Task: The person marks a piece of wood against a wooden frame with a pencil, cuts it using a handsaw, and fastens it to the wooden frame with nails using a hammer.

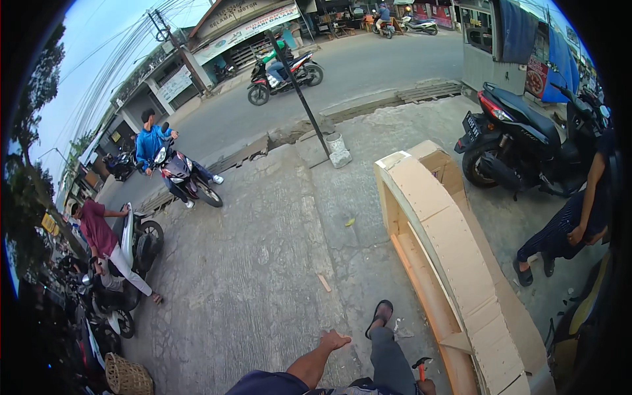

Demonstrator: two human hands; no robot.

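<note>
My left hand (334, 340) reaches out over the concrete with its fingers stretched and nothing in it. At the lower edge, my right hand (426, 387) is closed around a hammer (421, 368) with an orange-red handle and a dark head; only part of this hand shows. Right beside the hammer stands a long curved wooden frame (421, 276), its outer side covered with brown cardboard (454, 243) fastened along the edges. My sandalled foot (380, 316) rests on the ground between my left hand and the frame.
Behind the frame is a parked dark scooter (520, 138), with a person in dark striped trousers (553, 227) nearby. On the left are a rider in blue (153, 148), a person in maroon (99, 227) and a woven basket (126, 375). A thin pole (299, 95) stands ahead.
</note>
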